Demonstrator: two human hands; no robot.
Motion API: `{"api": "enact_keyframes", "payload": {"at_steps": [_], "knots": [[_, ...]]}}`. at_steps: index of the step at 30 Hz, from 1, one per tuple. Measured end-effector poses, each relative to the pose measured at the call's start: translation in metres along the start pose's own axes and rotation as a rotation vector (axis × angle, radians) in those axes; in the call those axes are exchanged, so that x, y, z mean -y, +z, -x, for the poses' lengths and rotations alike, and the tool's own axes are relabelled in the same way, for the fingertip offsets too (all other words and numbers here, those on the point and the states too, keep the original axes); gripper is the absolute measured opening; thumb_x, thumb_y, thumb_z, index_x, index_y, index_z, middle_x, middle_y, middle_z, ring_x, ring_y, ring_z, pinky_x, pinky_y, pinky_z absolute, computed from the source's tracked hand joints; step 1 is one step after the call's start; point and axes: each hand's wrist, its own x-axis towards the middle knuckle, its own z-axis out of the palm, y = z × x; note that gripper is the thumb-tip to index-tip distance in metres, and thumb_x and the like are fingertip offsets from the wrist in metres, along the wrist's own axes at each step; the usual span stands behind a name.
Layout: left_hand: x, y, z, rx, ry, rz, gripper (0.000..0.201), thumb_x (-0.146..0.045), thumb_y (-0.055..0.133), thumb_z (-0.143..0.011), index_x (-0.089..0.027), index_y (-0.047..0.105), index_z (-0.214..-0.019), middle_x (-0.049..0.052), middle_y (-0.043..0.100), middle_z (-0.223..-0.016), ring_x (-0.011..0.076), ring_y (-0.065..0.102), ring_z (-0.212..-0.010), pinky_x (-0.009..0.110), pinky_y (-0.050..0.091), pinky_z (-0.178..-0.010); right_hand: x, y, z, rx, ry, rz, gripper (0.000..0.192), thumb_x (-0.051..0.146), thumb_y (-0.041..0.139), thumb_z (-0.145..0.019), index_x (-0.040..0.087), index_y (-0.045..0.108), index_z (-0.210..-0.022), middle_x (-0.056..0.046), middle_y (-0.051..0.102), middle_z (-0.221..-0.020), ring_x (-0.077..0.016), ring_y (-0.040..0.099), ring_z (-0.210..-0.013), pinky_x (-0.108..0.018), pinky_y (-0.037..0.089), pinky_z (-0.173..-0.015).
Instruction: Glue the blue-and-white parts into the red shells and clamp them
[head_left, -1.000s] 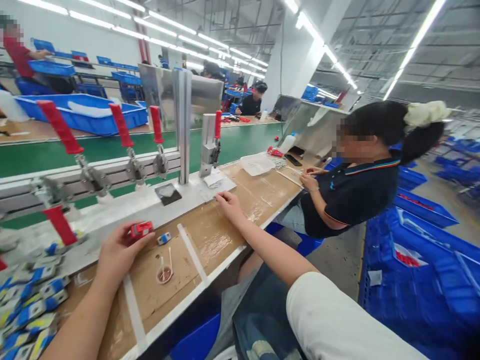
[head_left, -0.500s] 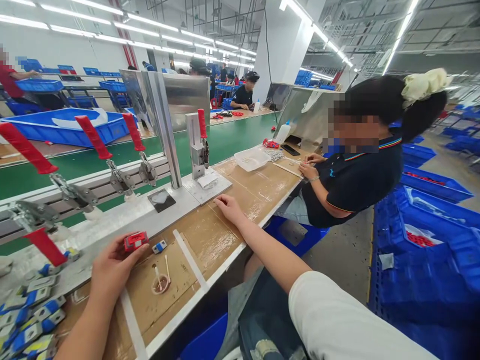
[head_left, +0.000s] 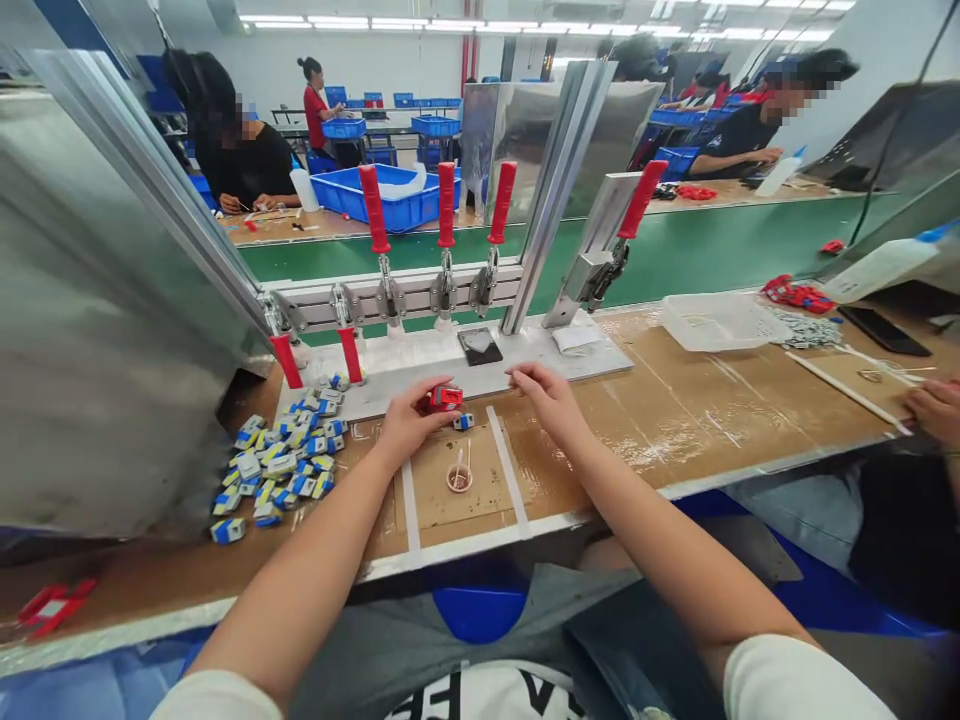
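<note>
My left hand (head_left: pixel 409 425) grips a small red plastic toy-car-like body (head_left: pixel 445 398) between thumb and fingers, just above the work surface. Beside it lies a small blue-and-white block (head_left: pixel 464 422). My right hand (head_left: pixel 547 400) hovers to the right, thumb and fingertips pinched together; whatever they hold, if anything, is too small to make out. Below both hands stands a small round cup (head_left: pixel 459 478) of reddish-brown content, with thin swab-like sticks in it. A heap of blue, white and yellow blocks (head_left: pixel 289 460) spreads to the left.
Red-handled toggle clamps (head_left: pixel 446 205) line a metal rail behind a base plate (head_left: pixel 405 390). A single clamp (head_left: pixel 641 200) stands to their right. Farther right are a translucent tray (head_left: pixel 712 322), a phone (head_left: pixel 885 330) and a co-worker's hand (head_left: pixel 934 412). A metal panel (head_left: pixel 112 330) borders the left.
My view has swung left, bringing the block heap and left panel into sight. My right hand has come left, closer to my left hand, which still holds the red toy-car-like body.
</note>
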Motion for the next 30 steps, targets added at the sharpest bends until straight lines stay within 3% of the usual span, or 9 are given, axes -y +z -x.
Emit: {"api": "enact_keyframes", "payload": {"at_steps": [4,7,12,15,19,25,30], "knots": [[-0.003,-0.001,0.0,-0.005,-0.003,-0.003,0.071,-0.049,0.094,-0.068,-0.022,0.073,-0.13,0.011,0.079,-0.118,0.0274,0.075,-0.104,0.046,0.06,-0.101,0.017,0.047,-0.017,0.139,-0.021,-0.08,0.035,0.055,0.067,-0.091,0.022,0.074,-0.102,-0.005,0.075,-0.098,-0.0206,0.066,-0.09,-0.036,0.052,-0.086],[-0.005,-0.002,0.0,-0.018,-0.005,-0.005,0.07,-0.048,0.094,-0.068,-0.022,0.074,-0.13,0.009,0.08,-0.114,0.0265,0.074,-0.1,0.044,0.06,-0.098,0.016,0.062,-0.024,0.165,-0.041,-0.106,0.035,0.055,0.066,-0.092,0.022,0.073,-0.1,-0.004,0.074,-0.096,-0.0201,0.065,-0.089,-0.035,0.051,-0.086],[-0.005,-0.002,0.0,-0.039,-0.014,-0.018,0.069,-0.048,0.094,-0.069,-0.022,0.074,-0.13,0.008,0.079,-0.108,0.0258,0.073,-0.097,0.042,0.059,-0.094,-0.002,0.06,-0.021,0.143,0.007,-0.112,0.036,0.057,0.066,-0.092,0.022,0.073,-0.099,-0.003,0.072,-0.092,-0.0202,0.062,-0.086,-0.036,0.05,-0.084],[-0.001,-0.001,-0.001,-0.028,0.008,-0.025,0.068,-0.048,0.093,-0.071,-0.023,0.074,-0.132,0.009,0.078,-0.111,0.0259,0.073,-0.098,0.042,0.059,-0.094,-0.008,0.062,-0.017,0.143,-0.002,-0.114,0.039,0.059,0.066,-0.091,0.024,0.071,-0.109,-0.005,0.071,-0.1,-0.0214,0.063,-0.093,-0.037,0.051,-0.087],[0.003,-0.001,-0.002,-0.006,0.08,-0.086,0.06,-0.046,0.093,-0.073,-0.024,0.077,-0.127,0.01,0.077,-0.119,0.0282,0.071,-0.107,0.042,0.057,-0.098,-0.01,0.07,-0.016,0.199,0.004,-0.167,0.049,0.061,0.069,-0.09,0.025,0.065,-0.124,-0.007,0.069,-0.112,-0.0223,0.064,-0.103,-0.037,0.053,-0.09],[-0.002,0.001,-0.002,0.021,0.138,-0.16,0.053,-0.041,0.091,-0.077,-0.025,0.078,-0.126,0.011,0.076,-0.124,0.0299,0.07,-0.114,0.043,0.055,-0.101,-0.012,0.076,-0.014,0.289,0.046,-0.24,0.055,0.061,0.076,-0.086,0.025,0.063,-0.126,-0.008,0.067,-0.116,-0.0236,0.064,-0.106,-0.038,0.056,-0.091],[-0.004,0.001,0.0,0.012,0.096,-0.149,0.056,-0.043,0.091,-0.076,-0.025,0.077,-0.127,0.011,0.076,-0.125,0.0293,0.07,-0.111,0.041,0.056,-0.098,-0.01,0.074,-0.012,0.306,0.053,-0.253,0.053,0.06,0.074,-0.088,0.026,0.062,-0.127,-0.008,0.068,-0.117,-0.0243,0.064,-0.109,-0.039,0.055,-0.095]]}}
